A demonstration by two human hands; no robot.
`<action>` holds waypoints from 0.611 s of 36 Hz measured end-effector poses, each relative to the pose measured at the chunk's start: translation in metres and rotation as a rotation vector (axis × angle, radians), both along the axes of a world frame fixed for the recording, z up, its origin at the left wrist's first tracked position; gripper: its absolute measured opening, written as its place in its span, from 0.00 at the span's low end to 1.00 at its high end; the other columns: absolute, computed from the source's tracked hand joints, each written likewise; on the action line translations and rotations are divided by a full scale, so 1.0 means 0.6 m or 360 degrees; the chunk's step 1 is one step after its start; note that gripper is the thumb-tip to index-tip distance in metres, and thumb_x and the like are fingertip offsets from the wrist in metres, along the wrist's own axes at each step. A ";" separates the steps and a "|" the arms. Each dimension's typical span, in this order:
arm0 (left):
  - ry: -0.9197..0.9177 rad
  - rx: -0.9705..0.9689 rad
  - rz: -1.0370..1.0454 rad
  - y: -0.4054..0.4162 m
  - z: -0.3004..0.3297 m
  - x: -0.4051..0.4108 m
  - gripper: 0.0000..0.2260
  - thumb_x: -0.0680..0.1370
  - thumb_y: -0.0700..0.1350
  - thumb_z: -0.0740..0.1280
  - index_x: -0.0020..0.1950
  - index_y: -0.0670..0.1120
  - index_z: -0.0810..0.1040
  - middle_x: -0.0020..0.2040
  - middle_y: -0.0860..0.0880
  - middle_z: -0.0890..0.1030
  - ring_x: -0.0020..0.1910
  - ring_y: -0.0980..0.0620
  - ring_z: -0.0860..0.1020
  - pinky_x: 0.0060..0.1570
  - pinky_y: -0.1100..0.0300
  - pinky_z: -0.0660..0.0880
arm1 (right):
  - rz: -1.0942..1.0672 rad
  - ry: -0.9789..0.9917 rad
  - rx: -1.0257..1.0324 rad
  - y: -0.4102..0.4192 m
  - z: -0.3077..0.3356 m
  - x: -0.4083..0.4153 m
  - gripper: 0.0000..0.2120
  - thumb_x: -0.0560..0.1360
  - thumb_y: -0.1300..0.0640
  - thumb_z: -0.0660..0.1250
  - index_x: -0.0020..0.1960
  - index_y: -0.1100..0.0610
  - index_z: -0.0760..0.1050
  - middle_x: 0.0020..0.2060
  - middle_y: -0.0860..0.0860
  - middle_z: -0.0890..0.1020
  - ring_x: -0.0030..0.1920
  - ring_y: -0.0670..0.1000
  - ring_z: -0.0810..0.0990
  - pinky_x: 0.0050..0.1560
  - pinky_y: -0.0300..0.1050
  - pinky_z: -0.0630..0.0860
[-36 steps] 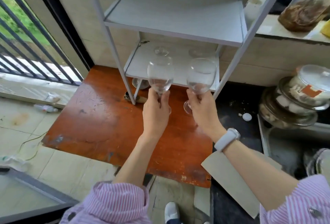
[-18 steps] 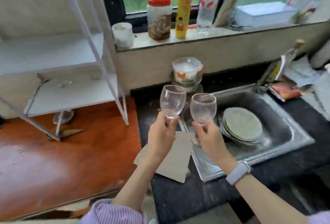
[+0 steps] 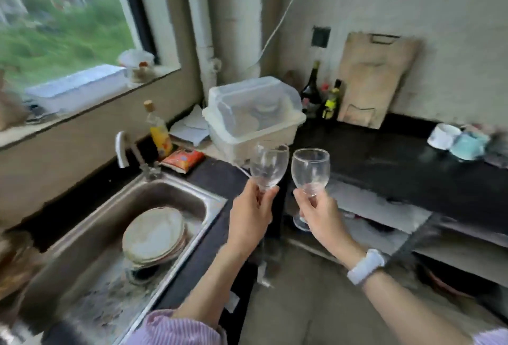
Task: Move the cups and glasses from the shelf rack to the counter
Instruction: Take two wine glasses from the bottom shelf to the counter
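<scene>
My left hand grips the stem of a clear wine glass, held upright in the air. My right hand grips a second clear wine glass by its stem, also upright, just right of the first. Both glasses hang in front of the black counter, which runs along the right wall. The shelf rack is out of view. On the counter's far right stand several cups: a white one and a pale teal one.
A steel sink with stacked plates lies at lower left, its tap behind it. A white lidded dish box sits in the corner beside bottles and a wooden cutting board leaning on the wall.
The view has swung right, from the shelf rack past the sink to the corner counter. Both hands still hold their glasses, carried rightward with the turn.
</scene>
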State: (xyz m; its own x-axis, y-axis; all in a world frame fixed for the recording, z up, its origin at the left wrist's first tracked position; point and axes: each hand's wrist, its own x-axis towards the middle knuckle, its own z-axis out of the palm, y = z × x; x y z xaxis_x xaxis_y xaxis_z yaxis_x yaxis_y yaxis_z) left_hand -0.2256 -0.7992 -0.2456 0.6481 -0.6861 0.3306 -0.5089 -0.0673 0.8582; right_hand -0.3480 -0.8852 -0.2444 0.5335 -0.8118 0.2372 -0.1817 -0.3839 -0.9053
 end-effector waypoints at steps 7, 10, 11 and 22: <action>0.0054 0.0041 -0.0604 -0.249 0.020 -0.153 0.07 0.76 0.55 0.63 0.40 0.54 0.69 0.28 0.53 0.76 0.27 0.51 0.77 0.34 0.44 0.78 | -0.0521 0.0064 0.0001 -0.173 -0.003 -0.191 0.11 0.75 0.50 0.63 0.35 0.51 0.70 0.21 0.45 0.74 0.25 0.42 0.73 0.28 0.36 0.68; 0.0148 0.0054 -0.0820 -0.348 0.018 -0.220 0.07 0.75 0.54 0.63 0.42 0.51 0.71 0.27 0.53 0.75 0.27 0.50 0.76 0.36 0.43 0.79 | -0.0721 0.0047 0.0022 -0.237 -0.005 -0.273 0.10 0.75 0.50 0.63 0.36 0.48 0.70 0.23 0.42 0.76 0.26 0.41 0.74 0.29 0.33 0.68; 0.0165 0.0062 -0.0873 -0.380 0.016 -0.242 0.07 0.75 0.53 0.64 0.41 0.52 0.71 0.26 0.54 0.75 0.26 0.51 0.74 0.35 0.45 0.78 | -0.0785 0.0043 0.0026 -0.259 -0.005 -0.299 0.10 0.75 0.50 0.63 0.35 0.47 0.69 0.23 0.40 0.76 0.26 0.40 0.73 0.29 0.32 0.67; 0.0178 0.0148 -0.1381 -0.737 0.008 -0.428 0.09 0.76 0.53 0.63 0.40 0.50 0.70 0.26 0.50 0.76 0.24 0.52 0.76 0.34 0.47 0.78 | -0.1280 0.0014 0.0110 -0.541 -0.005 -0.489 0.15 0.76 0.52 0.63 0.32 0.48 0.64 0.22 0.44 0.67 0.25 0.42 0.67 0.32 0.37 0.63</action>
